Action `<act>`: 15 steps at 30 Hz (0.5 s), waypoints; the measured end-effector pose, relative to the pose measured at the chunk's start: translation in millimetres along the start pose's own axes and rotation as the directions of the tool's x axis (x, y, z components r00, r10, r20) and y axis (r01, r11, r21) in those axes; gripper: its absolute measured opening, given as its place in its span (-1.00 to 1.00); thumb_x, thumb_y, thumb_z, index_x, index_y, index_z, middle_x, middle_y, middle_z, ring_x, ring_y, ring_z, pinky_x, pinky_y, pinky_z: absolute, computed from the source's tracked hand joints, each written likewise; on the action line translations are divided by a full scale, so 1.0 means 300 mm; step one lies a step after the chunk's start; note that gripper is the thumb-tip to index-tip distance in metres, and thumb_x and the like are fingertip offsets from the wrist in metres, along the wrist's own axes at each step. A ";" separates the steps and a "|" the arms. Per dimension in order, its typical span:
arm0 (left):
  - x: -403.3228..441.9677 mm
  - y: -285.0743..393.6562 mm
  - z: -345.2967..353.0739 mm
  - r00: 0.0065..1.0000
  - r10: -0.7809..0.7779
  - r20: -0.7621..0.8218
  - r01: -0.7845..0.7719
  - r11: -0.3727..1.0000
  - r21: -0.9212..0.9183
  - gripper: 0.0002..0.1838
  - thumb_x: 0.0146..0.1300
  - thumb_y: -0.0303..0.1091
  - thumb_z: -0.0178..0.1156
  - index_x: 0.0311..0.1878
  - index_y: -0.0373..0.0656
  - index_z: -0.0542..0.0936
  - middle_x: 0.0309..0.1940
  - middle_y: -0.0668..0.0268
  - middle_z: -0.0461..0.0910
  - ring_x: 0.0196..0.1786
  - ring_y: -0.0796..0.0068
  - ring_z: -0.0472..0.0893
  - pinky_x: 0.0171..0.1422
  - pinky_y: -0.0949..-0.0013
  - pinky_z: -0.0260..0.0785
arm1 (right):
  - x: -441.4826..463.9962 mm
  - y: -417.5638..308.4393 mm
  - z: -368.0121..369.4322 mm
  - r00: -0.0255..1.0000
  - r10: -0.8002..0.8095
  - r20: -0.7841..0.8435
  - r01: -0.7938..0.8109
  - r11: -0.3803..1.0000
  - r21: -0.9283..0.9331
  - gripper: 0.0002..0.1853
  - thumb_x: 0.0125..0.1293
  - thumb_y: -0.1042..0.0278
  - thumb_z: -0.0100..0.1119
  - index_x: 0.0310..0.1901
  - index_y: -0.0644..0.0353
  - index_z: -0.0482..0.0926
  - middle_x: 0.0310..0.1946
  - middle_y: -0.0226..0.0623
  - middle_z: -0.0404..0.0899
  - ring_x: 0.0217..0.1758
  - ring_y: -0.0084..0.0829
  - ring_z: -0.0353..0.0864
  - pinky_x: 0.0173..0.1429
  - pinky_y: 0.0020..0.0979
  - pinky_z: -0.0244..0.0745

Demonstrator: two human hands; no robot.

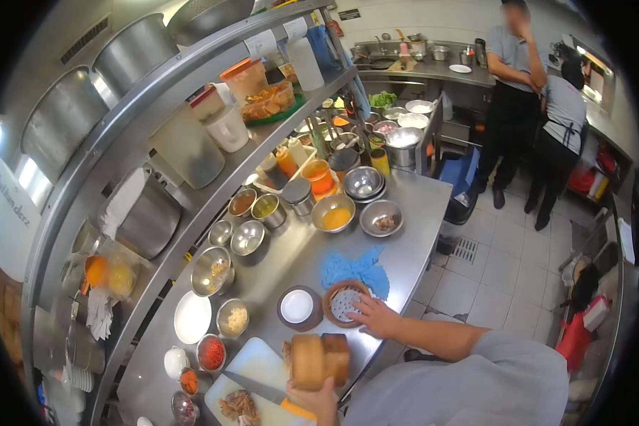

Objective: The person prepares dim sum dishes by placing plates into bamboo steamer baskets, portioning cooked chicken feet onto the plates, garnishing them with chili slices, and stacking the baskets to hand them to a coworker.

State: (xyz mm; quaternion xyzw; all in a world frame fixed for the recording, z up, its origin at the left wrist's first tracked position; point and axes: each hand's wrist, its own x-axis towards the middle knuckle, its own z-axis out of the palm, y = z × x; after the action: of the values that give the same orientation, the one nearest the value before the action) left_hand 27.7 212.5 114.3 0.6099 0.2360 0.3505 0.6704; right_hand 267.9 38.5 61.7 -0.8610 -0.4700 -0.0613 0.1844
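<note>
My left hand (318, 400) is closed around a light-brown wooden steamer basket (309, 361), slightly blurred and tilted on its side. A darker brown piece (336, 358) sits against it. My right hand (373, 317) has its fingers spread over a round wooden steamer basket (336, 298) with a perforated pale disc inside, fingertips touching it. Beside that stands a dark round base (299, 321) with a white dish (297, 306) in it. Below my left hand, a knife (259, 387) with a yellow handle lies across the cutting board (263, 355), near chopped brown food (239, 407).
A blue cloth (355, 271) lies behind the right-hand basket. Bowls of red (211, 353) and pale (232, 318) chopped food and a white plate (193, 317) line the left. A metal shelf (192, 206) runs overhead. Two people (529, 106) stand at the far right.
</note>
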 end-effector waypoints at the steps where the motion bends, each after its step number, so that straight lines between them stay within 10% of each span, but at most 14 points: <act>1: -0.014 0.001 0.089 0.999 0.011 -0.040 -0.006 0.994 0.109 -0.03 -0.03 -0.25 0.74 0.34 -0.04 0.26 0.60 -0.03 0.07 0.61 -0.08 0.24 0.62 -0.07 0.27 | -0.015 0.009 -0.015 0.998 -0.018 0.056 0.017 1.000 0.014 -0.22 0.33 -0.03 0.45 0.57 -0.16 0.43 0.58 -0.07 0.32 0.74 0.09 0.09 0.63 0.17 0.25; 2: -0.016 -0.009 0.126 0.998 0.013 -0.058 -0.007 0.994 0.107 -0.03 -0.03 -0.25 0.74 0.34 -0.04 0.26 0.60 -0.03 0.07 0.61 -0.08 0.24 0.62 -0.07 0.27 | -0.013 0.020 -0.018 0.997 -0.052 0.054 0.051 0.999 0.016 -0.11 0.30 -0.05 0.49 0.63 -0.18 0.33 0.60 -0.09 0.29 0.73 0.10 0.08 0.62 0.19 0.25; 4: 0.009 -0.045 0.176 0.954 0.291 0.067 -0.259 0.694 0.671 -0.09 -0.09 -0.39 0.76 0.19 -0.07 0.26 0.63 -0.16 -0.04 0.66 -0.19 0.09 0.69 -0.14 0.06 | -0.011 0.038 -0.027 0.995 -0.077 0.067 0.076 0.997 0.023 -0.10 0.30 -0.05 0.49 0.64 -0.19 0.31 0.61 -0.09 0.28 0.73 0.10 0.07 0.61 0.20 0.25; 15: 0.240 -0.033 0.228 0.964 0.210 0.162 -0.246 0.478 0.843 -0.15 0.03 -0.08 0.72 0.24 -0.27 0.43 0.61 -0.38 0.11 0.65 -0.41 0.15 0.71 -0.27 0.03 | 0.015 0.104 -0.107 0.981 -0.054 0.185 0.049 0.998 0.035 -0.10 0.33 -0.15 0.47 0.64 -0.32 0.28 0.60 -0.21 0.26 0.76 -0.02 0.00 0.54 0.36 0.23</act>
State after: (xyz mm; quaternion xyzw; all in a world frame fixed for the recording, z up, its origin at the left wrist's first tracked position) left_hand 126.6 222.4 122.4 0.8926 0.2828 0.2625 0.2331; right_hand 298.5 14.8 84.7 -0.8476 -0.5081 0.0217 0.1514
